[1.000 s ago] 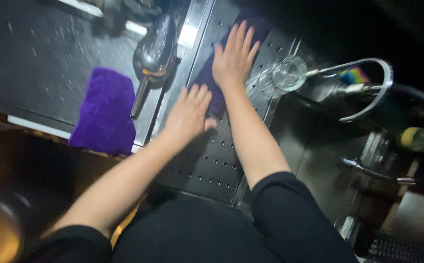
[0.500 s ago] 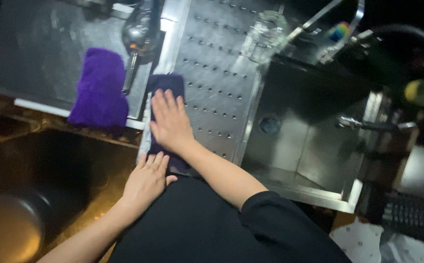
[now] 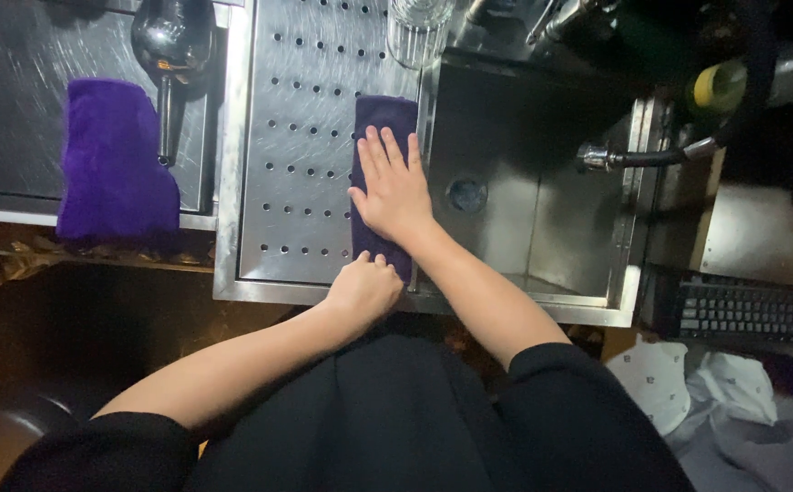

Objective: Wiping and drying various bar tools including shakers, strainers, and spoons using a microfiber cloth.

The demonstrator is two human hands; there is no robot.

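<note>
A folded dark purple cloth (image 3: 383,117) lies along the right edge of a perforated steel drainboard (image 3: 305,155). My right hand (image 3: 393,187) presses flat on the cloth, fingers spread and pointing away from me. My left hand (image 3: 362,290) rests at the cloth's near end by the drainboard's front rim, fingers curled onto it. A clear ribbed glass (image 3: 417,29) stands at the far edge of the drainboard, just beyond the cloth.
A brighter purple cloth (image 3: 112,159) lies on the steel counter at left, beside a metal scoop-shaped tool (image 3: 174,46). A sink basin (image 3: 515,191) with a drain lies at right, with a hose fitting (image 3: 619,158). A black keyboard (image 3: 761,310) sits at far right.
The view has swung so the drainboard now sits straight ahead. My right hand slid with the dark cloth toward the drainboard's right edge, and my left hand came up to its near end.
</note>
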